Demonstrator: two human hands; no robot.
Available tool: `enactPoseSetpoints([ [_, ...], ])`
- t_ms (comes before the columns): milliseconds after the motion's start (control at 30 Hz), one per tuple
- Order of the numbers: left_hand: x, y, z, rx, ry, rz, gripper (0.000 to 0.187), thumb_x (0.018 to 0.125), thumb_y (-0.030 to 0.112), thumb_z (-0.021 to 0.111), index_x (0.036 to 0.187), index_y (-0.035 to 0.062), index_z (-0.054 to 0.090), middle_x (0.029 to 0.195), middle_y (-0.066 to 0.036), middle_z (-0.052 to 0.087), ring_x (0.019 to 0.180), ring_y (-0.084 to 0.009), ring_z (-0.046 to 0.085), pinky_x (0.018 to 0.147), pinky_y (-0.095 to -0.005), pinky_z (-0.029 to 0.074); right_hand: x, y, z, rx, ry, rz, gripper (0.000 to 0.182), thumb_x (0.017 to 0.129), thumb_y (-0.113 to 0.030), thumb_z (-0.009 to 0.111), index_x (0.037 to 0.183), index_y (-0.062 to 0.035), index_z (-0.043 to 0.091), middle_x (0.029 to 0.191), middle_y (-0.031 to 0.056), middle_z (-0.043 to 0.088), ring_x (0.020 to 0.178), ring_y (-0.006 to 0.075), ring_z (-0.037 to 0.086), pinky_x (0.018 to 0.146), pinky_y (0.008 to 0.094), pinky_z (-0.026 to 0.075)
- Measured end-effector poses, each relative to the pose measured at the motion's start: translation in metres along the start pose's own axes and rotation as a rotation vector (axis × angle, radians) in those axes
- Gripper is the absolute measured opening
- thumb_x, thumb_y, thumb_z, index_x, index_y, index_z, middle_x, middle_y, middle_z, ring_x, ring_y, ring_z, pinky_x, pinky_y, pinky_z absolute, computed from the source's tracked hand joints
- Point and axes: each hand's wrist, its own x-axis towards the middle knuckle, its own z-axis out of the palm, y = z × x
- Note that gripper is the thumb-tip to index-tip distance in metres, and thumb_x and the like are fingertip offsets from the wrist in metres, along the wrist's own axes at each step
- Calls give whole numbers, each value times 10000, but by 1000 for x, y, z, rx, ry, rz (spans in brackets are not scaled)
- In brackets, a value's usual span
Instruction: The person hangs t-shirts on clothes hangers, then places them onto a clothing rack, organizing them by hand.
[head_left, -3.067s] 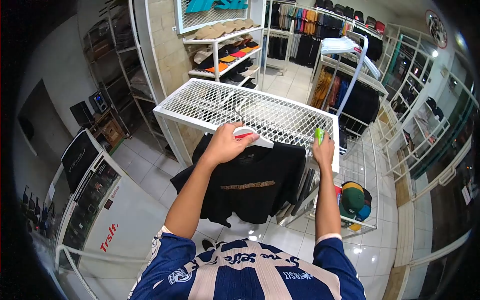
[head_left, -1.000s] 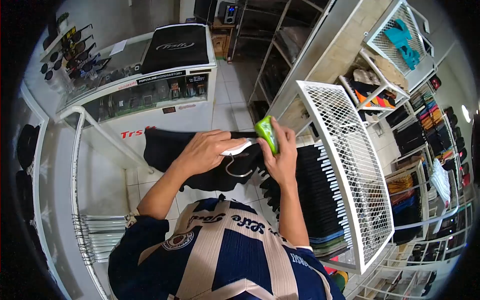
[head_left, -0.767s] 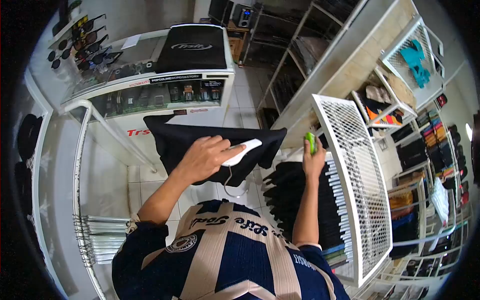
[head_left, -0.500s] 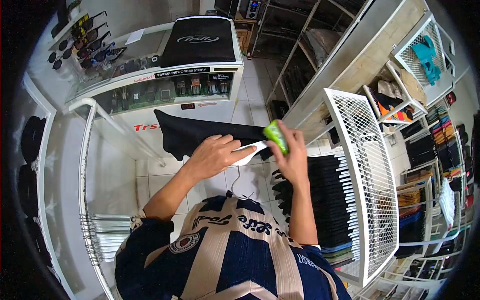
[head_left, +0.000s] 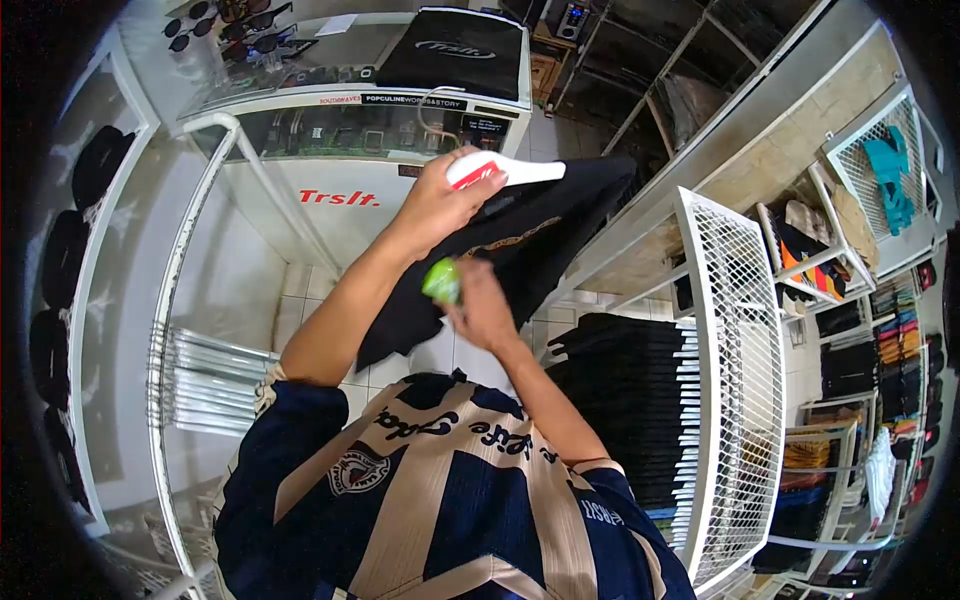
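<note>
My left hand (head_left: pixel 436 208) is raised and closed around the body of a white clothes hanger (head_left: pixel 535 173) with a red mark on it. Its metal hook points up toward the display case. From the hanger droops a black shirt (head_left: pixel 585 215), spread at a slant with a brownish printed band across it. In my right hand (head_left: pixel 487 312), blurred by motion, is a small bright-green container (head_left: pixel 441 282) with a white marking, gripped just in front of the shirt. Its exact kind does not show.
A glass display case (head_left: pixel 300 130) stands ahead, with sunglasses (head_left: pixel 265 42) on top. At left is a white rail with bare hangers (head_left: pixel 215 380). Close on my right, a white mesh-topped rack (head_left: pixel 735 350) holds a row of black shirts (head_left: pixel 625 400).
The hanger has been turned upright and lifted, its hook now upward, and the shirt hangs opened out. My right hand with the green container has moved left and down.
</note>
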Motion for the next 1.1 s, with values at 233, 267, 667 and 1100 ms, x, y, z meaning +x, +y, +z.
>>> enactPoseSetpoints([
  [233, -16, 9, 36, 168, 3, 8, 240, 922, 246, 795, 1030, 53, 703, 730, 34, 605, 586, -28, 500, 495, -212, 372, -40, -10, -98, -22, 585, 164, 667, 875, -163, 771, 1410, 66, 445, 1287, 278, 514, 1184, 423, 513, 1065, 462, 405],
  [267, -23, 9, 43, 293, 10, 44, 242, 921, 256, 799, 1039, 62, 715, 749, 32, 618, 573, -22, 500, 480, -205, 366, -40, -4, -121, -63, 676, 182, 693, 884, -157, 764, 1442, 72, 423, 1290, 276, 512, 1196, 419, 511, 1067, 471, 400],
  [667, -99, 11, 73, 646, -75, 282, 258, 817, 178, 880, 955, 5, 747, 821, -31, 745, 722, -81, 639, 677, -264, 513, -118, -1, -248, -129, 700, 371, 566, 1006, -262, 650, 1482, -1, 491, 1255, 213, 576, 1165, 336, 576, 1033, 438, 447],
  [1100, -120, 17, 113, 765, -462, 387, 193, 777, 114, 895, 899, 17, 782, 769, -28, 738, 649, -75, 617, 580, -237, 459, -192, -3, -259, 156, 478, 392, 528, 906, -206, 729, 1379, -21, 585, 1230, 192, 646, 1147, 320, 633, 1026, 390, 469],
])
